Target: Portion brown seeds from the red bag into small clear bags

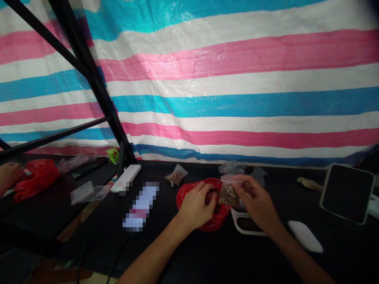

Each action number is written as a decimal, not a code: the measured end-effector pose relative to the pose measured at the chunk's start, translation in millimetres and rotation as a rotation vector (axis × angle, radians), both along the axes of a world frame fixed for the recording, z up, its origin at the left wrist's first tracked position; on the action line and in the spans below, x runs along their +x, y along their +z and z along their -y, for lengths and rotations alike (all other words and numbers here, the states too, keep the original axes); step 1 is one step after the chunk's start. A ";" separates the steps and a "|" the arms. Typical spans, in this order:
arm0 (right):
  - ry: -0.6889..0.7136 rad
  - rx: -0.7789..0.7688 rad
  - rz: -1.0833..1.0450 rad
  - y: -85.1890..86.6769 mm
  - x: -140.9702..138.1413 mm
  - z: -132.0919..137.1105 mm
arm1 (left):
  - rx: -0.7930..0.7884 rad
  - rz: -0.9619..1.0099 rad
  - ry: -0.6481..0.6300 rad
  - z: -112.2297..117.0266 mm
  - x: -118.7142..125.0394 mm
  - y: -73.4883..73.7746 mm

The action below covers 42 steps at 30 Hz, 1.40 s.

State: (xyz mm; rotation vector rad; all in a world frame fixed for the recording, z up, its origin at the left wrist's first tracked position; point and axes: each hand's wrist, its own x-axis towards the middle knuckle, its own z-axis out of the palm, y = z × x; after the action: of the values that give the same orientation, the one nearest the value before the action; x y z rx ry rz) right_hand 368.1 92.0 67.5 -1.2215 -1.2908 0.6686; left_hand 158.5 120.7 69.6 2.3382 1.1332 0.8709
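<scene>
My left hand reaches into an open red plastic bag, its fingers curled down inside. What those fingers hold, if anything, is hidden in the bag. My right hand pinches a small clear zip bag partly filled with small brownish pieces, upright at the red bag's right rim. Under the right hand lies a white digital scale with a dark display, partly covered by the hand. Behind the red bag, a second filled zip bag rests on the black table.
Clear plastic bags lie behind my hands. A lit phone and a white power strip are on the left. To the right are a white mouse-shaped object and a dark-screened device. Far left, another person's hand touches a red bag.
</scene>
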 end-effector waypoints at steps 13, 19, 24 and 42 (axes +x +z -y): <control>0.073 -0.015 0.355 -2.6 -8.3 4.4 | -0.121 0.307 0.023 -10.8 2.1 -7.6; 0.013 0.077 0.439 -1.3 -6.6 5.0 | 0.038 0.262 -0.057 -11.7 -7.4 0.0; 0.020 0.108 0.489 -2.1 -6.1 4.0 | -0.028 0.362 -0.117 -3.7 -1.6 -0.6; 0.093 0.070 0.416 3.9 -14.9 11.1 | -0.314 0.601 -0.119 -1.4 4.3 1.1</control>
State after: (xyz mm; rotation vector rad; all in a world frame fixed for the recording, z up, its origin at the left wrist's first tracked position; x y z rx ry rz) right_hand 353.2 80.9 71.4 -1.2906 -1.7095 0.4413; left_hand 162.7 122.1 70.7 1.6987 0.7943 1.1487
